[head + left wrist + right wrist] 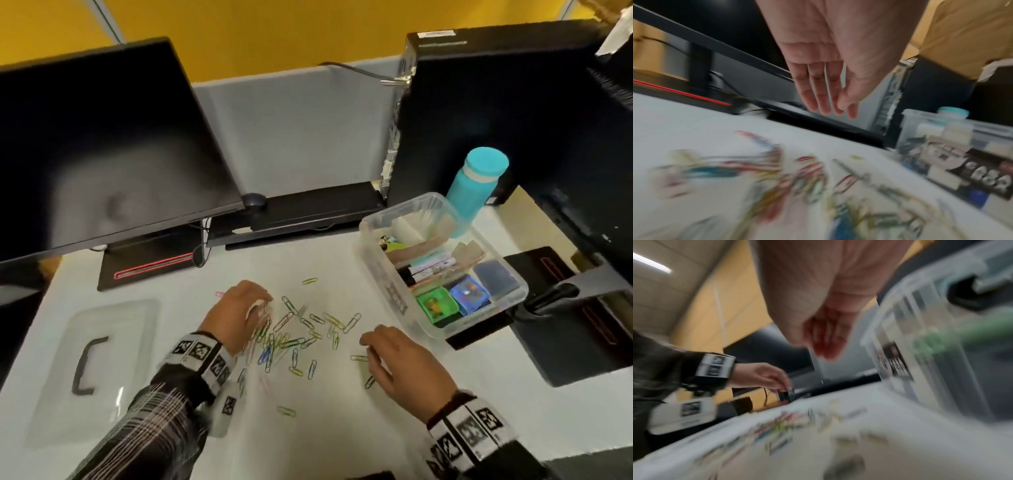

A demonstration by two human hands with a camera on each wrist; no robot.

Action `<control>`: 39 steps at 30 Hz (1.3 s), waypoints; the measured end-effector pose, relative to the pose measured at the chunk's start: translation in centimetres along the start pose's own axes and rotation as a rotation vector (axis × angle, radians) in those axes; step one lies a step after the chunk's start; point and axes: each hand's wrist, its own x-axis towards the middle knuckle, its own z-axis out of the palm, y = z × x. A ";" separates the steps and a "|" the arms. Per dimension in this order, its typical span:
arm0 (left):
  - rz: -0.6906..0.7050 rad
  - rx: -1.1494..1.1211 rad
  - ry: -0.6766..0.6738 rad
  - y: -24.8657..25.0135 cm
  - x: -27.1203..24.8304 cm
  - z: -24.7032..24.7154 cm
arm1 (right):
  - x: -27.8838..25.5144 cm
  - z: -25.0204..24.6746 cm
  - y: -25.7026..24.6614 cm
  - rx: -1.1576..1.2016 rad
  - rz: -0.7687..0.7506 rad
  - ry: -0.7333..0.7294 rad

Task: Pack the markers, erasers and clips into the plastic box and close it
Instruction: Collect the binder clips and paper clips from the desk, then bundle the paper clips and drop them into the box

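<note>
- Clear lid point(92, 370) with a dark handle, flat on the table point(342, 428) at far left, off the box and well apart from it.
- Left hand point(236, 311) at the left edge of the scattered paper clips point(294, 335), fingers curved down among them; straight and close together in the left wrist view, thumb tip tucked against them. No firm hold on any clip visible.
- Clips spread over the white table between the two hands, with strays nearer and farther.
- Right hand point(394, 363) at the right edge of the spread, palm down, fingers relaxed and slightly spread over a few clips; nothing gripped as far as can be seen.
- Open plastic box point(383, 267) to the right, just beyond the right hand, already holding markers point(428, 270) and small coloured erasers point(455, 301); teal bottle point(476, 185) behind it.
- Best handling, judged from this layout: sweep both hands inward to rake the clips into one heap, cup from both sides, lift low and tip into a free corner of the box; collect strays after, then fetch the lid from the left.
- Hard to make out: both wrist views heavily smeared, clips there only coloured streaks; fingertip contact with the clips not clear; free room inside the box uncertain; box latches not visible.
</note>
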 end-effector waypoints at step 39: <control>-0.505 -0.400 -0.254 -3.1 -8.3 4.5 | 5.7 9.0 -3.4 0.345 0.505 -0.256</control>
